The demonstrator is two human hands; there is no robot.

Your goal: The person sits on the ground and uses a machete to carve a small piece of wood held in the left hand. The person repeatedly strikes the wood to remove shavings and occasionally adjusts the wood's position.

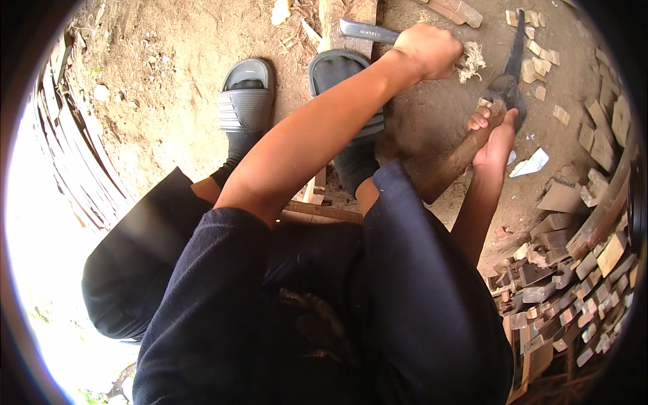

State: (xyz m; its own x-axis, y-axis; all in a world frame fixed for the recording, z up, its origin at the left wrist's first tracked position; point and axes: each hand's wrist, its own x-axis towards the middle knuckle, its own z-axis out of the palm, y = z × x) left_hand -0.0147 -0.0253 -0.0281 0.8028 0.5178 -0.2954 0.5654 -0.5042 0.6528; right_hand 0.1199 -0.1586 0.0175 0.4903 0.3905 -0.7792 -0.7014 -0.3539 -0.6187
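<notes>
My left arm reaches across to the upper right, and my left hand (428,50) is closed in a fist. Out of its left side sticks a straight, dark, flat bar-like tool (368,32); the fist hides its middle and I cannot tell its kind. Pale frayed fibres (472,62) show just beyond the fist. Lower right, my right hand (496,138) is wrapped around the thick wooden handle of a pickaxe (453,163), close below its dark metal head. One long narrow arm of that head points up and away; the broader end lies by my thumb.
My feet, in dark slide sandals (246,101), stand on bare dirt. A wooden board (349,13) lies beyond the right foot. Small wood offcuts (536,67) are strewn at the far right, and a big pile of cut wood (574,297) fills the lower right. Long thin strips (74,142) lie left.
</notes>
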